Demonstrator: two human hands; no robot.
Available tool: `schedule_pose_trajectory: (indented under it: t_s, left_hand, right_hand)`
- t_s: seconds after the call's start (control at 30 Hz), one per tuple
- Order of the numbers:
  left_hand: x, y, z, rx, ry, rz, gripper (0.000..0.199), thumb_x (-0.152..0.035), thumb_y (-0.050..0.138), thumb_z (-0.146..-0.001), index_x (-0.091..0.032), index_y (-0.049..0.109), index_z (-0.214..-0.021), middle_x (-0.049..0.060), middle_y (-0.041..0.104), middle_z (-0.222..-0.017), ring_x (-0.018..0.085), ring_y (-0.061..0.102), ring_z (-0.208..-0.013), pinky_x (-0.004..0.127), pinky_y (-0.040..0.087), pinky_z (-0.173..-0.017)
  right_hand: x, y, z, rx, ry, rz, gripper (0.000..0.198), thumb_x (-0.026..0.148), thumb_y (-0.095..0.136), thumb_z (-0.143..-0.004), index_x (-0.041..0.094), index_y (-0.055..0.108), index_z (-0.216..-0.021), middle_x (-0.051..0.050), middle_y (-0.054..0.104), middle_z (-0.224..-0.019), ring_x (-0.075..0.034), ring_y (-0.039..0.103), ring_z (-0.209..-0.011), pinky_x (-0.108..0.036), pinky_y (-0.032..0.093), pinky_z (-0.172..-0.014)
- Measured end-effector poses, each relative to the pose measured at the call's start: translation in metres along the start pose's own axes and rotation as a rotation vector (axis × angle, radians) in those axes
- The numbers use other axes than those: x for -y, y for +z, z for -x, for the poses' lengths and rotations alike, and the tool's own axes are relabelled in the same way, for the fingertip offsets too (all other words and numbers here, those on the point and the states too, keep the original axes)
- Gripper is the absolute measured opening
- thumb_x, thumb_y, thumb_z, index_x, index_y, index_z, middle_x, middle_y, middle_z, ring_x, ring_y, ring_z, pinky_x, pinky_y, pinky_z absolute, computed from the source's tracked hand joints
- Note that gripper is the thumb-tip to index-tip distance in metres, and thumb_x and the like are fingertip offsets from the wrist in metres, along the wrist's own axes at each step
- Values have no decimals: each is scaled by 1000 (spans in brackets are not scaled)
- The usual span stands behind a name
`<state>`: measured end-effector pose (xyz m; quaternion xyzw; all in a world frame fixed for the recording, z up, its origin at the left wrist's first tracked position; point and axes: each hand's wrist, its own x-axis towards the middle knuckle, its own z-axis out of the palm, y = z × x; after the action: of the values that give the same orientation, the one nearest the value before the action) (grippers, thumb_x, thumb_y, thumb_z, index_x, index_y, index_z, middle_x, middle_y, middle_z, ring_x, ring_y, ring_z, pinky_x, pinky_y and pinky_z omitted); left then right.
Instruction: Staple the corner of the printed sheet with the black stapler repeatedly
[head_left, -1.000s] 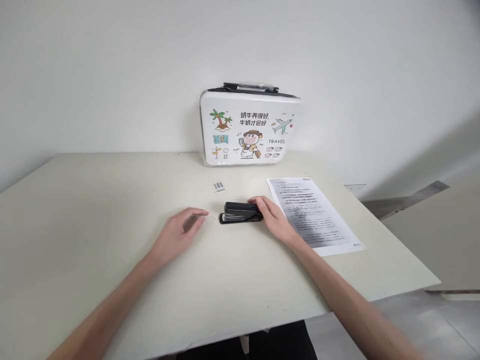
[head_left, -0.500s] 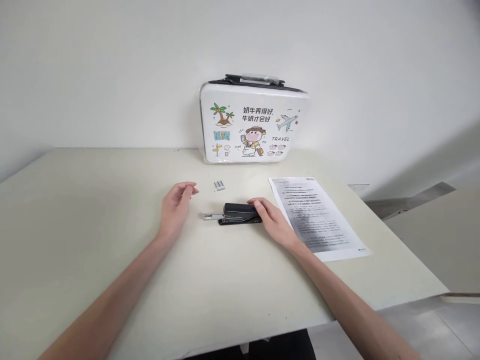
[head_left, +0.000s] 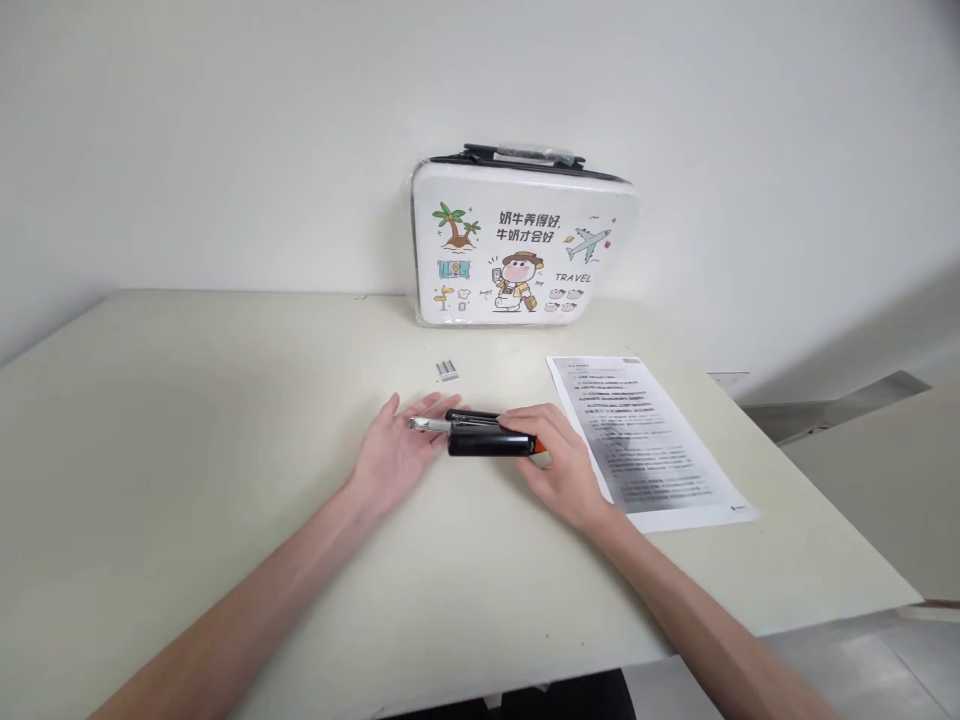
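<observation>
A black stapler (head_left: 489,440) is gripped at its right end by my right hand (head_left: 559,465). It is turned over on its side, and its metal staple tray (head_left: 429,425) sticks out to the left. Under and beside that tray my left hand (head_left: 397,445) lies palm up, fingers spread; whether it touches the stapler I cannot tell. A little beyond the fingertips, a few short strips of silver staples (head_left: 447,371) rest on the table.
A white carry case (head_left: 517,245) with cartoon prints stands upright against the wall. A printed sheet of paper (head_left: 645,430) lies to the right of my right hand on the pale table (head_left: 187,450).
My right hand has rolled the stapler over. My left hand has moved right, turned palm up and spread its fingers below the staple tray. The view has shifted slightly.
</observation>
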<state>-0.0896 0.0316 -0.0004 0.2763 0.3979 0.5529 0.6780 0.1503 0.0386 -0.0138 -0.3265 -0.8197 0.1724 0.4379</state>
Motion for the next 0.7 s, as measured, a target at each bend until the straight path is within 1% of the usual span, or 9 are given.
schedule_pose_trajectory:
  t_s: [0.1,0.17,0.23,0.3,0.4,0.53,0.7]
  left_hand:
    - [1,6,2,-44,-147,176,47,-46,30,-111,-14,64,-116,20,69,-140,32,67,-131,52,50,-116]
    - [-1,9,2,-105,-202,276,46,-40,28,-113,-12,64,-115,22,71,-135,29,71,-123,46,55,-109]
    - [-2,11,1,-149,-224,355,46,-36,27,-114,-9,65,-114,23,73,-129,27,73,-116,41,59,-101]
    - [-2,12,0,-157,-228,396,46,-36,29,-114,-8,65,-114,22,74,-124,26,75,-110,38,60,-95]
    - [-2,13,0,-141,-231,399,45,-33,30,-114,-7,66,-113,22,74,-120,27,75,-106,36,61,-90]
    - [-2,13,0,-141,-230,393,42,-29,31,-113,-6,66,-112,24,74,-119,27,75,-106,36,61,-90]
    - [-1,13,-1,-142,-224,390,41,-29,31,-113,-5,65,-116,24,75,-119,27,75,-105,36,61,-92]
  right_hand:
    - [1,3,0,-50,-201,106,46,1,52,-95,32,71,-123,-6,76,-118,-27,68,-119,-50,59,-95]
    - [2,5,0,-103,-292,164,50,-4,52,-94,31,72,-124,-6,77,-117,-26,68,-119,-48,59,-95]
    - [4,6,0,-144,-347,212,49,-4,57,-95,31,73,-125,-6,77,-117,-25,68,-116,-46,58,-93]
    - [5,6,0,-166,-379,254,47,-2,64,-96,33,73,-126,-5,78,-116,-24,69,-114,-44,57,-93]
    - [5,6,2,-170,-404,307,46,2,69,-96,36,73,-128,-2,79,-117,-24,68,-115,-43,55,-95]
    - [3,6,5,-159,-420,336,45,6,72,-96,36,72,-130,-1,79,-121,-24,67,-118,-43,53,-96]
    - [2,6,5,-169,-424,357,45,7,73,-96,37,73,-130,-1,79,-120,-24,67,-119,-42,51,-97]
